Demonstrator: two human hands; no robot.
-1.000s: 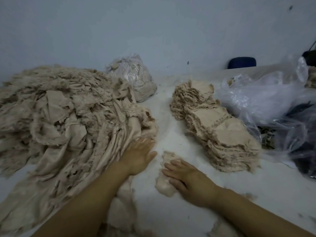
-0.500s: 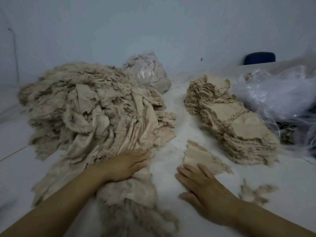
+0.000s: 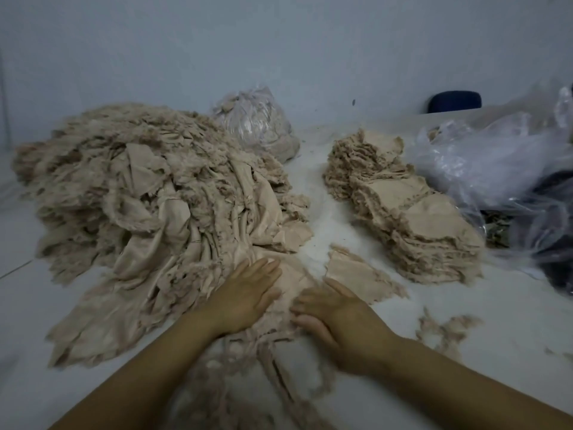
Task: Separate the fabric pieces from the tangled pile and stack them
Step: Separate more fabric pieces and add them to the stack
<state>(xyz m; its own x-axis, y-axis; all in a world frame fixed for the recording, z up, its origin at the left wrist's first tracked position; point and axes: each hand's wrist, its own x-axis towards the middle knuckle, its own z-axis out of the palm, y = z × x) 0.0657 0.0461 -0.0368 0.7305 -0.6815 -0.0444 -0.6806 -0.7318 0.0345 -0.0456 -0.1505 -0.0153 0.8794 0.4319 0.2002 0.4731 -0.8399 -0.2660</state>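
While both hands worked at the near edge of the heap, the scene read as follows.

Tangled pile: the tangled pile [image 3: 148, 206] of beige fabric filled the left half of the bench [image 3: 496, 383], its near edge spilling toward the person.

Stack: the stack [image 3: 412, 206] of sorted pieces lay on the right, well apart from the pile, leaning in overlapping steps.

Loose piece: a loose piece [image 3: 356, 274] lay flat on the bench between pile and stack, just beyond the right fingertips and not touching the stack.

Left hand: the left hand [image 3: 245, 293] pressed flat on the pile's near edge, fingers straight and together; that grip held nothing, only pinned the cloth.

Right hand: the right hand [image 3: 335, 315] lay at the same edge, fingers reaching left into the frayed fabric; whether they pinched a layer could not be told, since the fingertips were blurred and part buried.

Change: a second before, the right hand rested on the loose piece; half a second before, it lay just short of it; at this moment it had left the piece and crossed to the pile, beside the left hand, which had stayed on the edge throughout.

Meaning: in my judgement one piece had been freed but not yet stacked, and the next separation was starting.

Scraps: frayed scraps [image 3: 446, 330] lay to the right.

Bags: plastic bags [image 3: 483, 169] sat behind the stack.
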